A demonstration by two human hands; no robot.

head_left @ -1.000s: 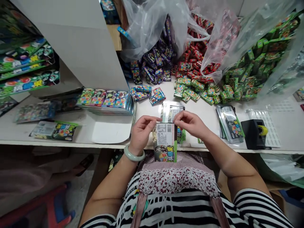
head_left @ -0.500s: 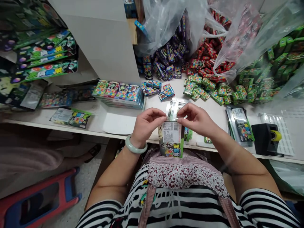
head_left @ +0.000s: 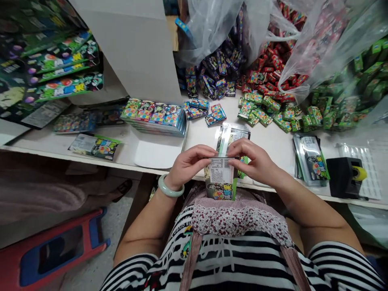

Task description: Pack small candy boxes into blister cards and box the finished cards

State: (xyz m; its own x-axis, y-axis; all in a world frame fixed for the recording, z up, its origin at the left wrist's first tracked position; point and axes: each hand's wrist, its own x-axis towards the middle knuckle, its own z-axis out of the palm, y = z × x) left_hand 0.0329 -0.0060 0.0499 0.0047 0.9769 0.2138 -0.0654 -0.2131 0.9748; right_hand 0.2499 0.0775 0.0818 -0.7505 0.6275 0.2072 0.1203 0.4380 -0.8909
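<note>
Between my two hands hangs a printed packet (head_left: 222,178), dark with a green edge and a pale label, over the table's front edge. My left hand (head_left: 194,161) pinches its top left corner between thumb and fingers; a pale green bangle (head_left: 170,188) circles that wrist. At the top right corner my right hand (head_left: 253,161) pinches the same packet. Just behind the hands, clear flat packets (head_left: 233,131) lie on the table, partly hidden by the fingers. What is inside the held packet does not show.
Loose purple (head_left: 216,74), red (head_left: 268,70) and green small boxes (head_left: 324,107) spill from plastic bags at the back. A white carton (head_left: 156,151) holds rows of packs at left. A tape dispenser (head_left: 344,178) and stacked packets (head_left: 311,159) stand right; a red-blue stool (head_left: 54,246) is lower left.
Both hands still pinch the packet's top edge, which has dropped slightly. My fingers lie flatter along it, and the clear top strip has folded out of sight. The whole view has shifted a little.
</note>
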